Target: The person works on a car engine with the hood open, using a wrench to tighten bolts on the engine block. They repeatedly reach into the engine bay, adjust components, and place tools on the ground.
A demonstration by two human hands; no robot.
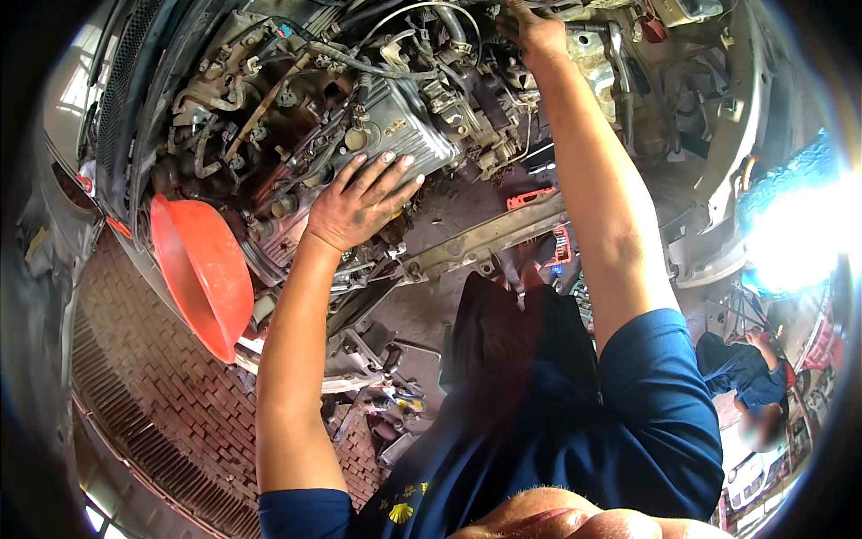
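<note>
My left hand (359, 202) lies with its fingers spread and stained dark on the edge of a grey ribbed metal engine cover (400, 126). A round cap (356, 139) sits on the cover just beyond my fingertips. My right hand (537, 38) reaches to the far side of the engine bay, among hoses and metal parts. Its fingers run up to the top edge of the view, so what they touch is hidden. A grey cable (346, 65) loops across the engine to the left of that hand.
An orange-red plastic basin (205, 278) stands tilted at the bay's left edge. A metal crossbar (485, 235) spans the front, close to my body. Loose parts (386, 404) lie over the brick floor (153, 359). A bright lamp (799, 225) glares at right; another person (745, 373) is below it.
</note>
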